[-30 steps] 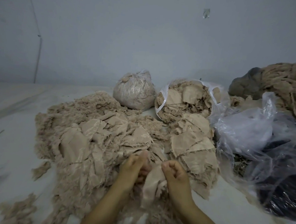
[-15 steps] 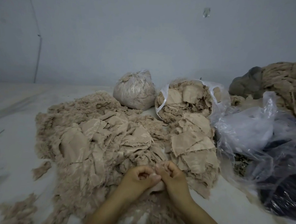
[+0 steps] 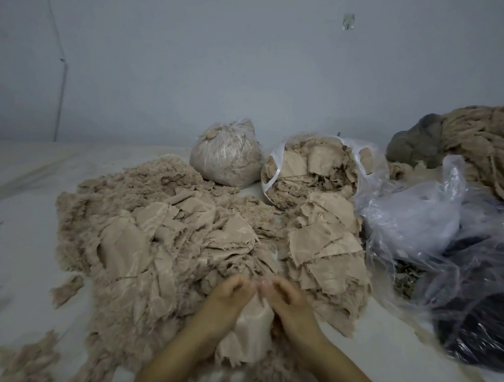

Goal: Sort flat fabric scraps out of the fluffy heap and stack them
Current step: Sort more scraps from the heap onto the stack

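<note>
From the head view, both hands meet low in the middle of the scene. The left hand and the right hand each have fingers curled, pinching the top edge of 1 flat scrap between them; their fingertips nearly touch at the top, and the scrap hangs down between the wrists, its lower edge ragged. It sits at the near edge of the fluffy heap, which spreads across the pale tabletop to the left and behind the hands. Just right of the heap lies the stack of flat pieces, layered roughly and touching the heap along its left side. Behind the stack stands an open bag full of similar pieces, with a tied bag of fluff beside it. A crumpled clear plastic sheet covers dark material on the right.

To do this step well, I would say the hands should draw apart along the top edge so the scrap spreads flat, shake loose any fluff clinging to its frayed hem, then lay it squarely on the stack's top instead of dropping it bunched. The weave looks thin and limp, so a gentle pull should be enough.
</note>
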